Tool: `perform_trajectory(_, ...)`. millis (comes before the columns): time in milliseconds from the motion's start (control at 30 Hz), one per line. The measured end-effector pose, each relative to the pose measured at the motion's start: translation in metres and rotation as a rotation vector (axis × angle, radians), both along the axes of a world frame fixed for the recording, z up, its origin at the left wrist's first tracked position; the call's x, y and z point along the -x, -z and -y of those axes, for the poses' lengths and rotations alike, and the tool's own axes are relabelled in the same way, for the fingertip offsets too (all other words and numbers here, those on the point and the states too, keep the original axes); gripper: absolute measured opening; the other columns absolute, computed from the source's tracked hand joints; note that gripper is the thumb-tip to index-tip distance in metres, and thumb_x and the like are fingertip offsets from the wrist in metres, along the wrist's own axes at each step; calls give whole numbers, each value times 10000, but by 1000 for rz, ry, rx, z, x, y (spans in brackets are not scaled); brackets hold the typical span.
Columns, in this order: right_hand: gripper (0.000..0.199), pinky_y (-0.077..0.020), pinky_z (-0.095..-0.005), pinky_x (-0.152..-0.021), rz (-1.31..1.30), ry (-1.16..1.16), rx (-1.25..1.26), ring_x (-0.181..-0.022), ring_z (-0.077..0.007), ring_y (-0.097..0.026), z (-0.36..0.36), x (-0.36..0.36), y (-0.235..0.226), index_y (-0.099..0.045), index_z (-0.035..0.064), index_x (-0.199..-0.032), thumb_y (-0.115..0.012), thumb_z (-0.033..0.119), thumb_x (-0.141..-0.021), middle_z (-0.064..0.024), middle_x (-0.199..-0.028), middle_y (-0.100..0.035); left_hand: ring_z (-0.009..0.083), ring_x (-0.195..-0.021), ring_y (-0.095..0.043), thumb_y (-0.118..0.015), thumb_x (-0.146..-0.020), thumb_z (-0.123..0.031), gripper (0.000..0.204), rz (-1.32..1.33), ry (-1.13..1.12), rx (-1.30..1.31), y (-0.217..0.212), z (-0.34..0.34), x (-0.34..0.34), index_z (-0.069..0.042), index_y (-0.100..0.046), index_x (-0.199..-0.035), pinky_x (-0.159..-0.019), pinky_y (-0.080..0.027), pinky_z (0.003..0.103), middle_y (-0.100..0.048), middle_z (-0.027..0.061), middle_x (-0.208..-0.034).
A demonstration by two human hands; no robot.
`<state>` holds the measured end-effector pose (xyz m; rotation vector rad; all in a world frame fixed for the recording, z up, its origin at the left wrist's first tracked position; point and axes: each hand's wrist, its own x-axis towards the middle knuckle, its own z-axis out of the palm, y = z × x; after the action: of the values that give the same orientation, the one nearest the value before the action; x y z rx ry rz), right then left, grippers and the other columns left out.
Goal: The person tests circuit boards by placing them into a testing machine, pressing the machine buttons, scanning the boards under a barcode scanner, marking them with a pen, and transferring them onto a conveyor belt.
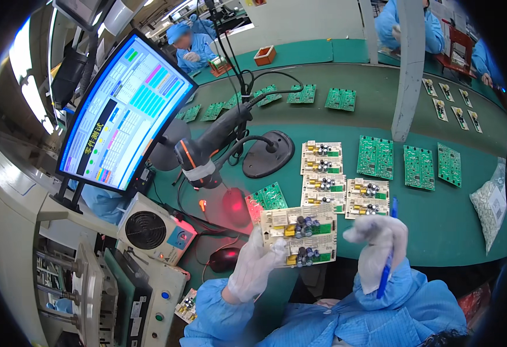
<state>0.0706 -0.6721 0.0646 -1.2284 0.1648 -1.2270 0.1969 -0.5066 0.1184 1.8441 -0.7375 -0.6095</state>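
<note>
My left hand, in a white glove, grips the lower left side of a cream circuit board. The board bears yellow parts and dark round capacitors, and is held up above the green bench. My right hand, also gloved, is curled around a blue pen to the right of that board. Just beyond the left hand, a black handheld scanner leans in a stand; red light falls near the board's left edge. Partly behind the held board lies a green circuit board.
Cream boards and green boards lie in rows beyond my hands. A monitor and a fan-cooled box stand left. A grey post rises at the far edge; a bag lies right. Other people sit across.
</note>
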Motion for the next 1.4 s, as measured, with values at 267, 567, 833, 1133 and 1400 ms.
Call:
perform_trajectory(267, 90, -483, -335, -630, -484, 55, 490, -690, -249, -622, 24, 23, 1, -663, 31, -855, -720, 83, -808, -118, -808, -638, 212, -1130, -552, -654, -874, -68, 515, -280, -6, 517, 8, 33, 19, 36, -415, -1318, -986, -449, 357, -538, 157, -1270)
perform_trajectory(567, 195, -440, -357, -467, -435, 25, 913, -492, -254, -584, 86, 58, -48, -611, 37, -748, -733, 169, -823, -90, -581, -564, 320, -795, -643, -613, -926, -239, 253, 447, 596, -29, -33, 115, 24, -7, -657, -1017, -680, -509, 385, -652, 171, -901)
perform_trajectory(833, 141, -468, -353, -507, -472, 23, 1041, -536, -260, -584, 120, 103, -80, -620, 6, -851, -717, 97, -807, -85, -654, -567, 379, -930, -621, -541, -954, -126, 333, 720, 924, 614, -17, 181, 22, -48, -546, -1278, -813, -505, 460, -633, 182, -1087)
perform_trajectory(1133, 150, -433, -378, -502, -648, 180, 906, -545, -280, -560, 151, 98, -72, -592, 17, -777, -719, 96, -773, -99, -632, -530, 305, -649, -607, -625, -874, -111, 270, 814, 865, 573, -9, 233, 24, -92, -590, -1141, -552, -488, 424, -585, 92, -746)
perform_trajectory(1400, 269, -431, -414, -547, -766, 349, 955, -596, -303, -603, 141, 114, -62, -606, 40, -793, -688, 291, -848, -109, -671, -572, 307, -682, -550, -582, -891, -198, 402, 642, 1041, 931, 8, 259, 34, -18, -500, -1241, -591, -443, 401, -547, 114, -847)
